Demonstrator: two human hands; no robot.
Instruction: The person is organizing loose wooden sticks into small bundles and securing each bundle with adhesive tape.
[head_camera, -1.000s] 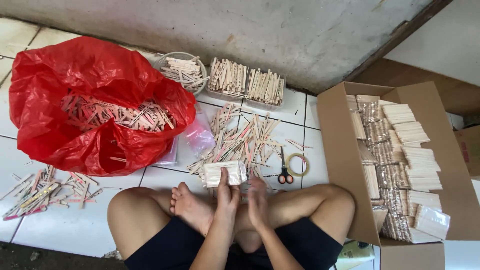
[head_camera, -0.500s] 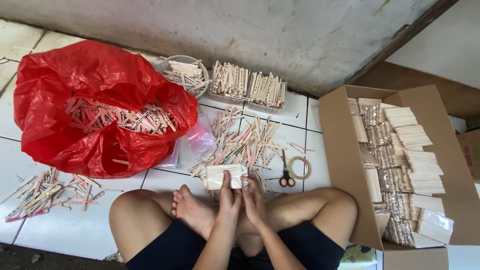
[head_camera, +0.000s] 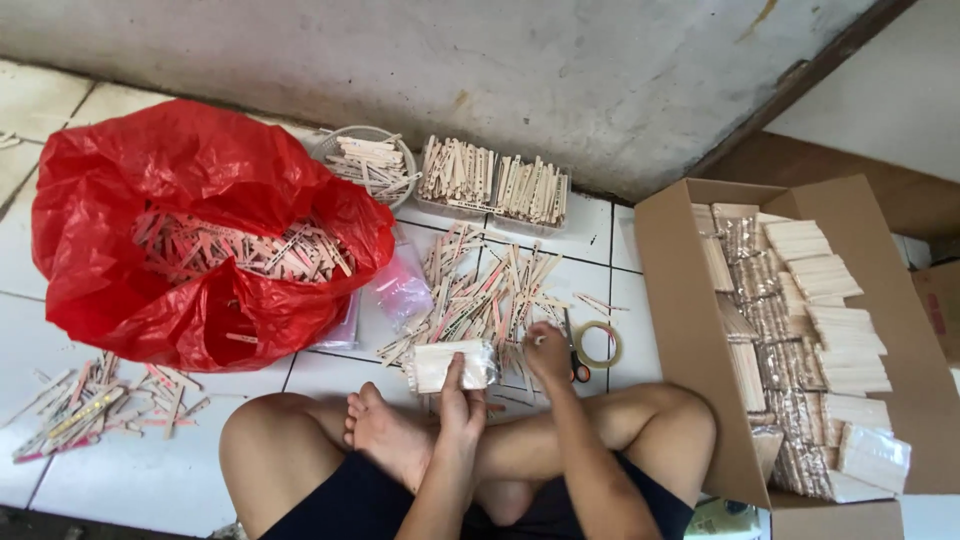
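Over crossed legs, left hand (head_camera: 458, 400) gripping clear stick packet (head_camera: 450, 364)

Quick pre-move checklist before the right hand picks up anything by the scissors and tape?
1. Left hand grips the bagged stick bundle: ok.
2. Right hand free of load: cannot tell, fingertips hidden.
3. Scissors beside right hand, blades shut: cannot tell, partly covered.
4. Tape roll lies flat on the tiles, unobstructed: ok.
5. Cardboard box open, filled with packed bundles: ok.
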